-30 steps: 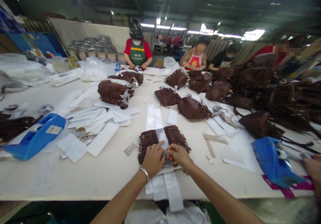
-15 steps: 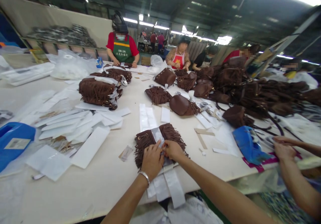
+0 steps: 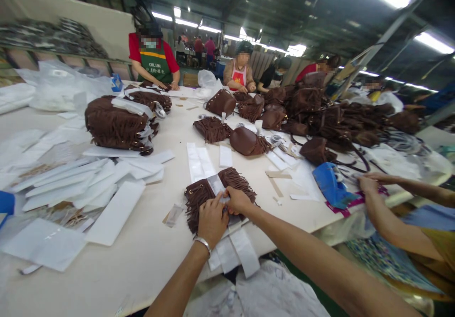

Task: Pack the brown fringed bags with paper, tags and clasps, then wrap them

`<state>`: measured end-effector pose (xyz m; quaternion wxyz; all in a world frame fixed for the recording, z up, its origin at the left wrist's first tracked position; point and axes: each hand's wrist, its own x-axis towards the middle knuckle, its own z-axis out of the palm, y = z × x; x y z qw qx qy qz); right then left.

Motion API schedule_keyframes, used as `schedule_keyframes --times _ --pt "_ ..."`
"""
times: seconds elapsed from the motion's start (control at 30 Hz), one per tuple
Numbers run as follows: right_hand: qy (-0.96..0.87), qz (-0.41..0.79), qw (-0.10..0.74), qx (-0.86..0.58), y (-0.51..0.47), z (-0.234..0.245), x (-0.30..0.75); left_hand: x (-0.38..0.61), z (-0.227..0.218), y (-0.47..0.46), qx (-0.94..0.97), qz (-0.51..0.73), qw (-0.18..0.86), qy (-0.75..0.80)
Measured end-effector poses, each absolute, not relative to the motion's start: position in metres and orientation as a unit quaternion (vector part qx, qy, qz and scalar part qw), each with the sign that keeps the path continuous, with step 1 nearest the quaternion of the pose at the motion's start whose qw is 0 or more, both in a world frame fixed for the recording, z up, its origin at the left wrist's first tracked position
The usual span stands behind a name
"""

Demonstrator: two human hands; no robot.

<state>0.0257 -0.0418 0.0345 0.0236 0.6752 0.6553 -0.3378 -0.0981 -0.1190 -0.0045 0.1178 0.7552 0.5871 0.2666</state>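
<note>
A dark brown fringed bag [image 3: 195,194] lies at the table's near edge, with a translucent pale strip [image 3: 215,184] across its middle. My left hand [image 3: 212,218], a silver bangle at its wrist, rests over the bag with fingers bent and close together, their tips on the strip. Meeting it from the right, my right hand [image 3: 237,200] pinches the same strip between thumb and fingers. The fingertips partly cover what they grip. Long white strips [image 3: 245,251] stick out from under the bag and overhang the edge.
Stacked brown bags [image 3: 113,125] and white sheets [image 3: 115,212] lie to the left. More fringed bags [image 3: 249,141] are piled at the back right. A blue container [image 3: 329,184] stands near a co-worker's hands [image 3: 371,184]. Other people work across the table [image 3: 170,265].
The camera view has turned a little to the right, so the scene sits further left. Both hands stay on the strip, with small finger movements only.
</note>
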Motion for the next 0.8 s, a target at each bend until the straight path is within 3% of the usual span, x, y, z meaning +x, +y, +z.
schedule_keyframes --times 0.53,0.8 --pt "0.603 -0.378 0.044 0.701 -0.031 0.036 0.021 -0.098 0.001 -0.119 0.762 0.251 0.104 0.588" --pt "0.624 -0.381 0.132 0.669 -0.027 0.038 0.015 -0.099 0.005 -0.118 0.772 0.23 0.121 0.58"
